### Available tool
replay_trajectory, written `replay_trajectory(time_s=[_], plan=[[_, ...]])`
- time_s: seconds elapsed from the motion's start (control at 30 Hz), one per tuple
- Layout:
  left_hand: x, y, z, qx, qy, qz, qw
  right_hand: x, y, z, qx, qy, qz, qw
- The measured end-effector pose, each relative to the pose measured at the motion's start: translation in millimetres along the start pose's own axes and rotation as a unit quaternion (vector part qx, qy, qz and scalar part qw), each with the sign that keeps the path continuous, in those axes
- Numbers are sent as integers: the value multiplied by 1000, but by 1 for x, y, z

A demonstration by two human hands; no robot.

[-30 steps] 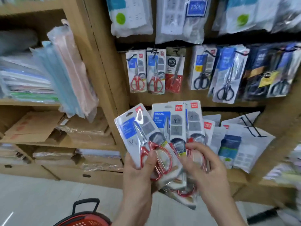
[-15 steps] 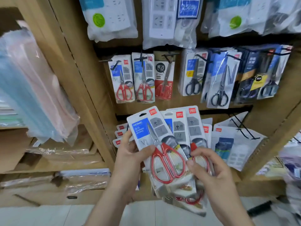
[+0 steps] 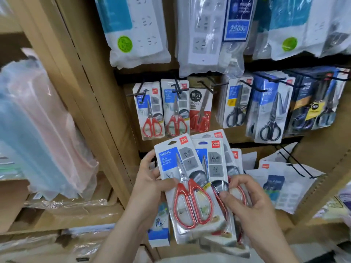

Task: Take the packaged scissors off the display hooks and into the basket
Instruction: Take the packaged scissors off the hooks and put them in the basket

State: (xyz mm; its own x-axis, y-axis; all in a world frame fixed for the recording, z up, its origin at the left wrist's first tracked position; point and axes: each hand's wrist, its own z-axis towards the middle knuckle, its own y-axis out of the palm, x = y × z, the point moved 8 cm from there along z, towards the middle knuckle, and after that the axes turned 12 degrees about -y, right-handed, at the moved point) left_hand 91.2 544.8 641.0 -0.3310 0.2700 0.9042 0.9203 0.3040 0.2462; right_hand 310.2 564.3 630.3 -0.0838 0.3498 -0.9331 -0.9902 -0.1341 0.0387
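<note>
Several packs of red-handled scissors (image 3: 191, 190) are fanned out in front of the shelf, held by both hands. My left hand (image 3: 152, 186) grips the front pack, thumb across its face near the blades. My right hand (image 3: 245, 198) pinches the packs behind it, thumb and fingers on the red handles. More red-handled scissor packs (image 3: 150, 112) hang on black display hooks (image 3: 140, 93) above my hands. Black-handled scissor packs (image 3: 269, 109) hang to their right. The basket is out of view.
Bagged white power strips (image 3: 205, 33) hang along the top row. Plastic-wrapped blue and pink folders (image 3: 43, 130) lean on the wooden shelf at left. White packages (image 3: 284, 179) hang at lower right. A wooden upright (image 3: 91, 103) divides the shelves.
The view has swung up and right, closer to the hooks, and the red basket has left the frame. My hands have raised the fanned packs nearer the display.
</note>
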Motion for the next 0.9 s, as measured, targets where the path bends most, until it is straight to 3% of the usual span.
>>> replay_trajectory(time_s=[0.2,0.37,0.57,0.9], plan=[[27,2,17,-73,-23,45,996,-2,16,9,-36,5,3,999],[30,1,23,-49,-38,15,998,-6,31,15,-36,-13,-9,999],[48,-27,31,40,28,8,999,-4,40,19,-20,-2,-1,1000],[118,-42,33,100,177,26,979,1,39,31,-2,13,-39,999]])
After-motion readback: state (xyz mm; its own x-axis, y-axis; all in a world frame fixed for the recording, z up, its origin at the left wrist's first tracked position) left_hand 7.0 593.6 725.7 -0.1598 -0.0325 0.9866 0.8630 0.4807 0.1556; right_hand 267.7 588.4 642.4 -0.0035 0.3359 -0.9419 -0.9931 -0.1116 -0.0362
